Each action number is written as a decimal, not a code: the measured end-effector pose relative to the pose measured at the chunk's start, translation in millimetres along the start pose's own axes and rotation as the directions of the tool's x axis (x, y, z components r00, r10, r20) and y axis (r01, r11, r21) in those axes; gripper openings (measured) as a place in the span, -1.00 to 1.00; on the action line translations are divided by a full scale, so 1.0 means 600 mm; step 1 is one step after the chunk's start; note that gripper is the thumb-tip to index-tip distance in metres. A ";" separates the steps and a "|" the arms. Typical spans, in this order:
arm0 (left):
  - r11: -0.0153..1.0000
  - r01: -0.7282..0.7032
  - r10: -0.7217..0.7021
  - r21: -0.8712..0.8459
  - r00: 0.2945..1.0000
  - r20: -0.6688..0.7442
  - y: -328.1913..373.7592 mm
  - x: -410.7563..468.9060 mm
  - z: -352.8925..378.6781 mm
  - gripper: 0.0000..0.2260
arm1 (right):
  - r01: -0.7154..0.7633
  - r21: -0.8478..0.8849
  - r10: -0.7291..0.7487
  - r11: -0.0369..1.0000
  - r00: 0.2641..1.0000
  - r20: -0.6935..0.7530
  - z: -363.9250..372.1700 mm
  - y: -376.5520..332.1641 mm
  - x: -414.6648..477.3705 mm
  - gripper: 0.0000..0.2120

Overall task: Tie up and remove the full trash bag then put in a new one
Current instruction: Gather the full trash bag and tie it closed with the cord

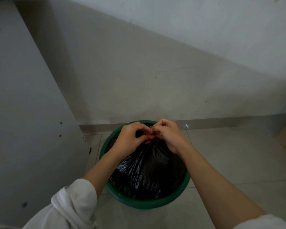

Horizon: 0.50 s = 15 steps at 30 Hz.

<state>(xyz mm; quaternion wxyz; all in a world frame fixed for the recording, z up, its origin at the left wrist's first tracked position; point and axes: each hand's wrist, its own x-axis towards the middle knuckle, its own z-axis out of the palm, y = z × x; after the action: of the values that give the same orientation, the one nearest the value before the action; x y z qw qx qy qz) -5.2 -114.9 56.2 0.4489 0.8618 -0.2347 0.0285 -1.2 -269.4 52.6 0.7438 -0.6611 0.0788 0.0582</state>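
White sleeves, yours: left sleeve (73, 204) bunched up near the elbow, right sleeve (262, 223) just showing at the lower corner. Forearms bare, both reaching forward over the bin.

Your left hand (130, 139): fingers curled, pinching the red drawstring (149, 138) at the bag's gathered neck.

Your right hand (168, 136): fingers curled likewise, pinching the same red drawstring from the other side, with the two hands close together.

Trash bag (147, 171): black, glossy, crinkled, mouth gathered in, sitting inside the bin and filling it.

Bin (147, 204): round, green, standing on the pale tiled floor (229, 162) near the wall (155, 71).

Cabinet panel (23, 96): white, dotted with small screw heads, just left of the bin.
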 end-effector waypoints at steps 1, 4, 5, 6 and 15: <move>0.992 -0.066 0.069 0.111 0.997 -0.020 -0.003 0.002 0.001 -0.87 | -0.010 0.009 0.010 1.000 1.000 0.008 -0.002 -0.002 0.000 -0.73; 0.933 -0.198 0.205 0.299 0.979 0.010 -0.016 0.006 0.002 -0.92 | -0.018 0.014 0.018 1.000 0.999 0.049 -0.008 -0.004 -0.006 -0.75; 0.914 -0.224 0.230 0.339 0.973 0.024 -0.020 0.007 0.000 -0.90 | -0.013 0.007 0.013 1.000 0.998 0.060 -0.009 -0.005 -0.008 -0.77; 0.896 -0.246 0.250 0.369 0.968 0.037 -0.021 0.007 -0.002 -0.88 | -0.003 -0.010 0.003 1.000 0.998 0.066 -0.011 -0.006 -0.009 -0.78; 0.878 -0.244 0.211 0.411 0.970 0.123 -0.008 0.008 -0.027 -0.66 | 0.001 -0.082 0.007 0.997 0.995 0.095 -0.016 -0.019 -0.013 -0.87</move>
<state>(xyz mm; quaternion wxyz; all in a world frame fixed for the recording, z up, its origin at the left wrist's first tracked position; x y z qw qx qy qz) 3.9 -101.8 63.7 0.2359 0.9053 -0.3390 0.0991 -7.4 -279.9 64.0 0.7190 -0.6874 0.0419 0.0937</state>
